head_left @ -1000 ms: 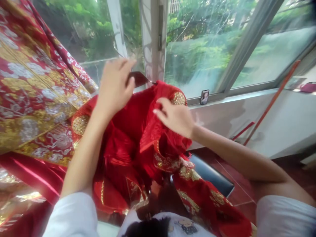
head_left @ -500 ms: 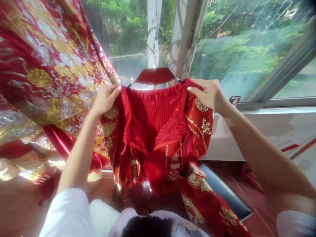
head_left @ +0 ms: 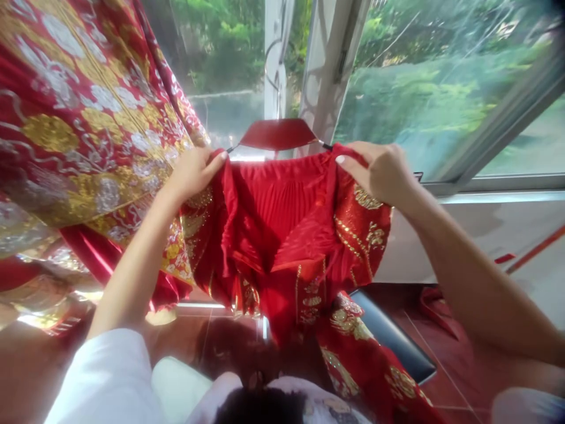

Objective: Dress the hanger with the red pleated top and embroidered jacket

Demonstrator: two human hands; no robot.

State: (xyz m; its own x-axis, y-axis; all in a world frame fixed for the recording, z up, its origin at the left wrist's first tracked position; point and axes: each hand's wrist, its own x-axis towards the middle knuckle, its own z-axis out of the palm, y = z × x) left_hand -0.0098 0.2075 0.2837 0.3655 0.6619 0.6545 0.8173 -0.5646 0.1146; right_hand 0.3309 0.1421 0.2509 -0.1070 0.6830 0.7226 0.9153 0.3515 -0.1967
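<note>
A red gathered top with gold-embroidered puffed sleeves hangs spread in front of me. My left hand is closed on its left shoulder, the thumb pressed on the cloth. At the opposite shoulder my right hand pinches the fabric in the same way. A hanger with a dark red centre piece and a metal hook sits at the neckline, its thin arms running into both shoulders. The fingers behind the cloth are hidden.
Red cloth with gold and silver embroidery hangs at the left. Windows stand behind the top. A black padded bench is low at the right, with embroidered red fabric beside it. The floor is red tile.
Both hands keep hold of the top. The sleeves look fuller, and the right hand has shifted slightly to the right. The view has moved a little.
</note>
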